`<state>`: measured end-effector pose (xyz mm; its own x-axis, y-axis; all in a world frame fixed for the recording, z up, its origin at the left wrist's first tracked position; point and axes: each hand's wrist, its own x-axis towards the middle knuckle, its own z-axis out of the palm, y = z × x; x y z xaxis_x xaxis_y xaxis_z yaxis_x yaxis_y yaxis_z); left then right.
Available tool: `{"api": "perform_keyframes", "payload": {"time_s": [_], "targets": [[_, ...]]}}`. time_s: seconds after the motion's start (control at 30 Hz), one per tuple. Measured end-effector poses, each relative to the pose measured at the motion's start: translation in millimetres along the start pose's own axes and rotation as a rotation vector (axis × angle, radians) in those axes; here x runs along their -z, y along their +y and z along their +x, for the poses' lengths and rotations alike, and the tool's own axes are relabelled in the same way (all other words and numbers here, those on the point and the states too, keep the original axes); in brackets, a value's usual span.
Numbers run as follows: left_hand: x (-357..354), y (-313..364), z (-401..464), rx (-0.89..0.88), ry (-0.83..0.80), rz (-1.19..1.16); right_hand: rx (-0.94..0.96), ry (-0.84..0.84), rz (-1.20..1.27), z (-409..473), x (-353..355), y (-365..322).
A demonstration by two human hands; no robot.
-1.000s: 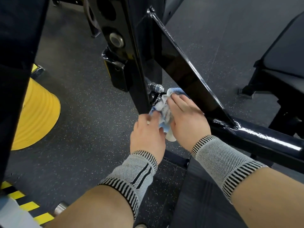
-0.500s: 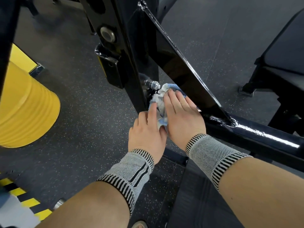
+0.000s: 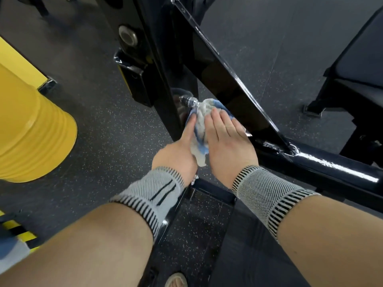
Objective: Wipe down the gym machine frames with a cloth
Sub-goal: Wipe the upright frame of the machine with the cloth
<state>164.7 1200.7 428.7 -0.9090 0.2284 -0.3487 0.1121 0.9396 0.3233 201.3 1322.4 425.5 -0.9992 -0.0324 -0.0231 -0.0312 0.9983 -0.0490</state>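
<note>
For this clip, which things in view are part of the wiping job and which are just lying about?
In the job:
- cloth
- left hand, right hand, both pressing the cloth
- black machine frame

Lying about:
- yellow drum
- bench
- speckled floor

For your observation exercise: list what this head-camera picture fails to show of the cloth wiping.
- Head view: where the cloth meets the frame is covered by the left hand and right hand.
- Palms and thumbs: turned away.
- Frame top: cut off by the upper edge.
- Yellow drum: cut by the left edge.
</note>
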Motion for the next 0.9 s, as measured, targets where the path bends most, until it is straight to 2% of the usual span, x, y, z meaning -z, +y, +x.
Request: {"api": "perform_keyframes", "payload": {"time_s": [0.13,0.47,0.7,0.9], "targets": [[-1.5,5.5,-2.6,0.007,0.004,-0.134,0.003,-0.015,0.017,-1.3,0.1,-1.5],[0.0,5.4,-5.9,0.011,-0.027,-0.011,0.006,-0.047,0.002,-2.5,6.0,-0.3],[-2.5,15.0,-6.5,-0.006,0.076,0.027,0.001,-0.023,0.028,-2.2,1.5,-0.1],[9.8,17.2,9.9,0.009,-0.003,-0.006,0.000,0.008,0.033,-1.3,0.1,0.0]]}}
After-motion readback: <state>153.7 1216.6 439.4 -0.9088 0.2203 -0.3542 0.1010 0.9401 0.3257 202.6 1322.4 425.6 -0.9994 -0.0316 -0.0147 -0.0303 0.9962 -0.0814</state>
